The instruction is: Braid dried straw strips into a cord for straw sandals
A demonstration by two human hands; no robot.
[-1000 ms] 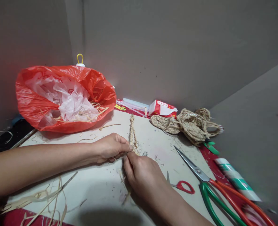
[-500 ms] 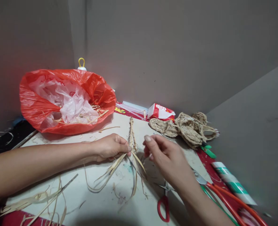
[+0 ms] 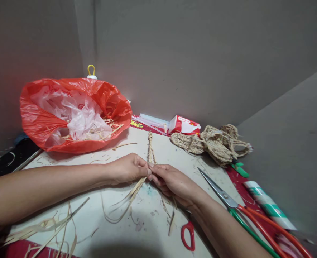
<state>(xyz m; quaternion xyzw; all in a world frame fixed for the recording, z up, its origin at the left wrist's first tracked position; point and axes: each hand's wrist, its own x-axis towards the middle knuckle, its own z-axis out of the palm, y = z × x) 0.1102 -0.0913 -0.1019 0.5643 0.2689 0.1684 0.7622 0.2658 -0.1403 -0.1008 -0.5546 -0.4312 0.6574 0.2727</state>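
Observation:
A narrow braid of pale dried plant fibre (image 3: 150, 147) lies on the white board, pointing away from me. At its near end my left hand (image 3: 133, 167) pinches the braid between thumb and finger. Loose fibre strips (image 3: 134, 191) trail out below that hand toward me. My right hand (image 3: 170, 179) meets the left one there, its thumb and fingers closed on the strips at the same spot. The exact grip of the right fingers is partly hidden. Beneath the right wrist, small scissors show a red handle loop (image 3: 187, 236).
A red plastic bag (image 3: 75, 143) with white plastic and fibre scraps stands at back left. Coiled rope bundles (image 3: 217, 145) and a tissue pack (image 3: 183, 126) lie at the back. Large orange-handled shears (image 3: 225, 197) are at right. Loose strips (image 3: 48, 225) lie at front left.
My right hand has moved left and down, from apart beside the braid to touching the left hand and closing on the strips. The left hand keeps its pinch.

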